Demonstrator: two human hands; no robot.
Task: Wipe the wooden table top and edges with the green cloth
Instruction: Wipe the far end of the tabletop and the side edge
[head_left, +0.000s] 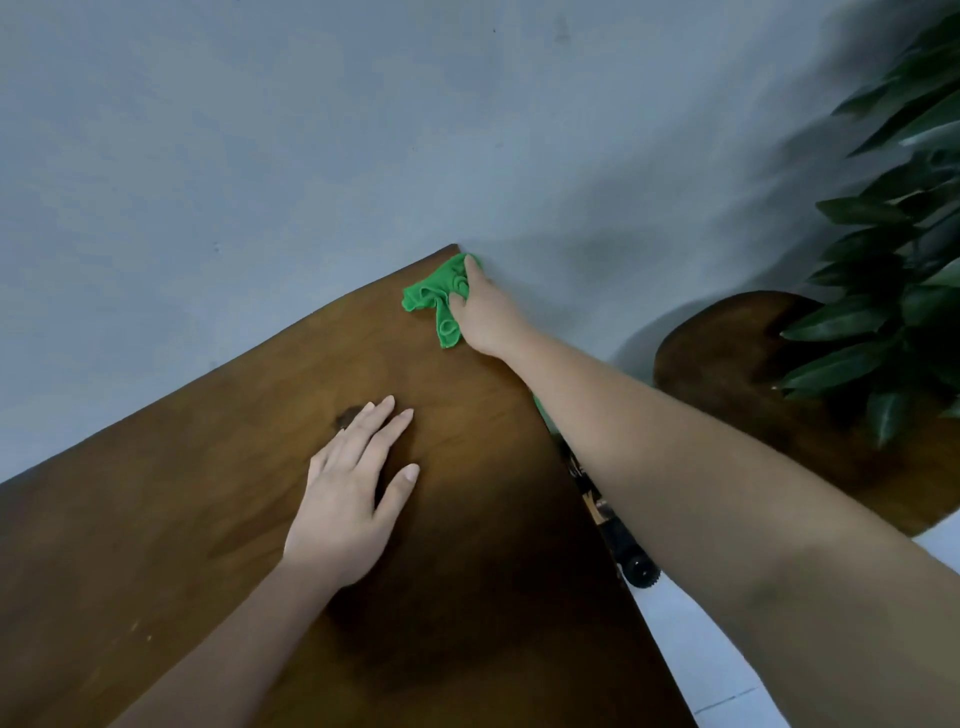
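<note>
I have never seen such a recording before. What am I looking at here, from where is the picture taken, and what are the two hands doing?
There is no machine here: a person works with two bare hands. The single picture comes from a wide-angle camera worn on the person's head, looking forward and down, so the arms enter from the bottom of the picture.

The large brown wooden table top stands against a grey wall. The right hand reaches to the far corner of the table and grips a crumpled green cloth, pressing it against the wood there. The left hand lies flat and open on the table top, holding nothing.

To the right, beyond the table's edge, you see a dark green leafy plant above a second brown wooden surface.
</note>
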